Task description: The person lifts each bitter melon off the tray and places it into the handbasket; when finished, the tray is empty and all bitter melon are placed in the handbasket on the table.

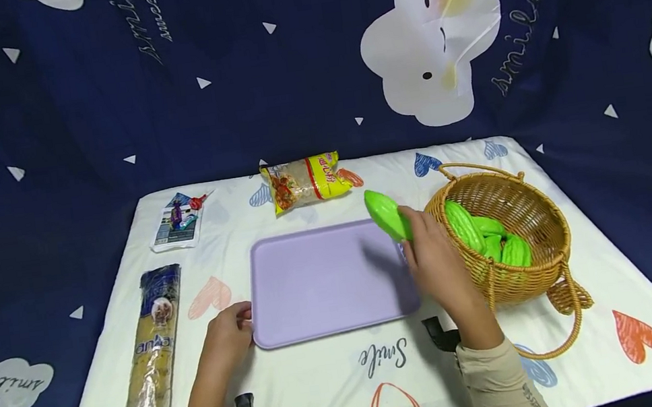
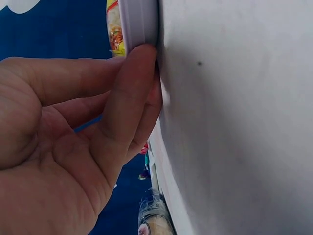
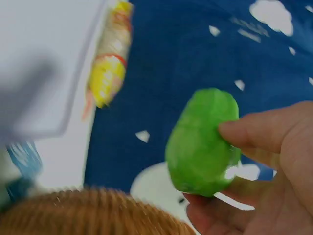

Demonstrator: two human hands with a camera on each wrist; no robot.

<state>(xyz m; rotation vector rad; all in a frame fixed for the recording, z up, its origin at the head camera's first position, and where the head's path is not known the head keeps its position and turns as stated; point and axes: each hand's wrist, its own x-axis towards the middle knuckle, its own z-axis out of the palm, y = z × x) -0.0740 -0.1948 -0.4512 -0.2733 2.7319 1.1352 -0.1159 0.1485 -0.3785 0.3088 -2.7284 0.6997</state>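
Observation:
My right hand (image 1: 439,261) holds a bright green ridged fruit (image 1: 387,215), shaped like a star fruit, over the right end of a lilac tray (image 1: 324,285). In the right wrist view, thumb and fingers pinch the green fruit (image 3: 203,144) from the side. More such green fruits (image 1: 492,237) lie inside a woven wicker basket (image 1: 531,283) right beside this hand. My left hand (image 1: 229,334) is at the tray's left edge. The left wrist view shows its thumb and bent fingers pinching the tray's rim (image 2: 142,27).
A yellow noodle packet (image 1: 305,182) lies behind the tray. At the left are a long pasta packet (image 1: 152,354) and a small flat packet (image 1: 175,222) with a red piece on it. The basket's handle (image 1: 565,340) hangs down in front. A dark blue cloth rises behind the table.

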